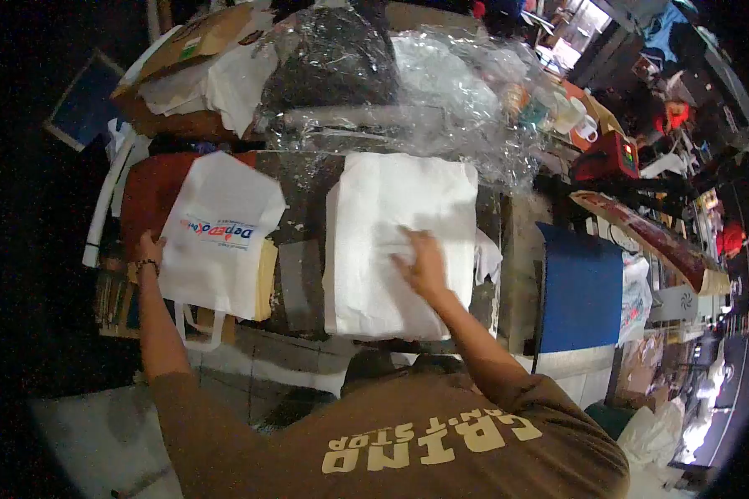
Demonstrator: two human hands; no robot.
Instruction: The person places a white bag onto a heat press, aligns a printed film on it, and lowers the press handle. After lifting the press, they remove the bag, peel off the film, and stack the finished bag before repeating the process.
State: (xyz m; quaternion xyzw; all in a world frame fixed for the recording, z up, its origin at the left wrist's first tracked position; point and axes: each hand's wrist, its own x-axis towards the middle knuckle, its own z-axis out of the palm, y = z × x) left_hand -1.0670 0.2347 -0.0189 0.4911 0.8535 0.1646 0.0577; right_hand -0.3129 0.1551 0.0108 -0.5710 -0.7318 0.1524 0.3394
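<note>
A white tote bag (220, 200) with red and blue printed lettering lies slantwise at the left, its handle loop (200, 328) hanging toward me. My left hand (148, 252) is at that bag's left edge, thumb and fingers closed at the border. Under the bag, a yellowish stack (266, 279) sticks out on its right side. In front of me is a thick pile of plain white bags (366, 241). Over the pile's right half my right hand (424, 264) is open, fingers spread and pointing left across the white top sheet.
Crumpled clear plastic (466, 75) lies along the back, beside a cardboard box (183, 75) with white material. A blue board (581, 287) stands to the right, with another printed bag (634, 295) behind it. Mugs (587, 127) and a red device (612, 158) are farther back.
</note>
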